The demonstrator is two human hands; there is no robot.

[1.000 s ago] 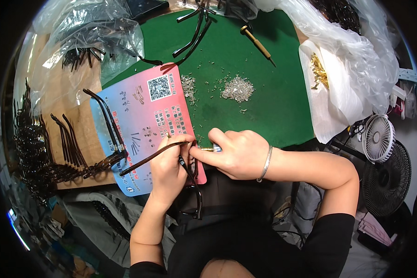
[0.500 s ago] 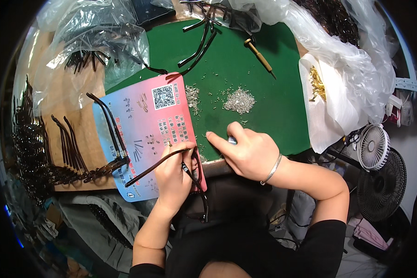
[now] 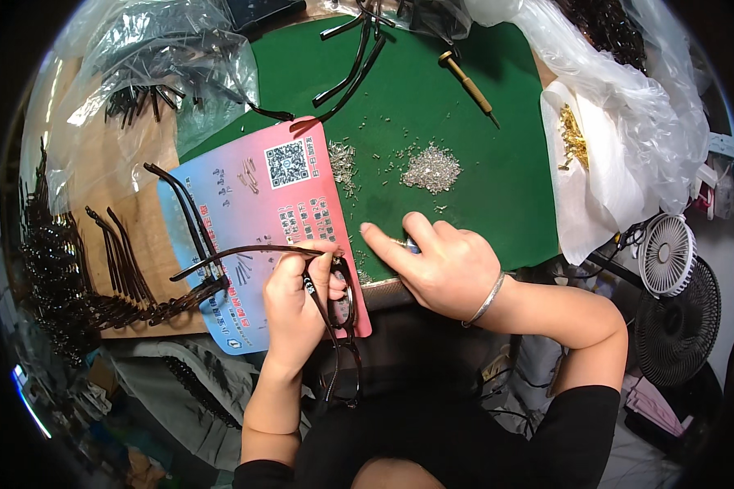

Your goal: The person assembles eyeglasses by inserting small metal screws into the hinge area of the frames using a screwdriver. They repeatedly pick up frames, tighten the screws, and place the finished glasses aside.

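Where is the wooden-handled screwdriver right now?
In the head view, the screwdriver lies untouched on the green mat near its far edge, beyond the pile of small silver screws and well away from both hands.

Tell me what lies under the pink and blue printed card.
Under the pink and blue printed card the green mat and a wooden board show at its edges. What the card covers cannot be seen.
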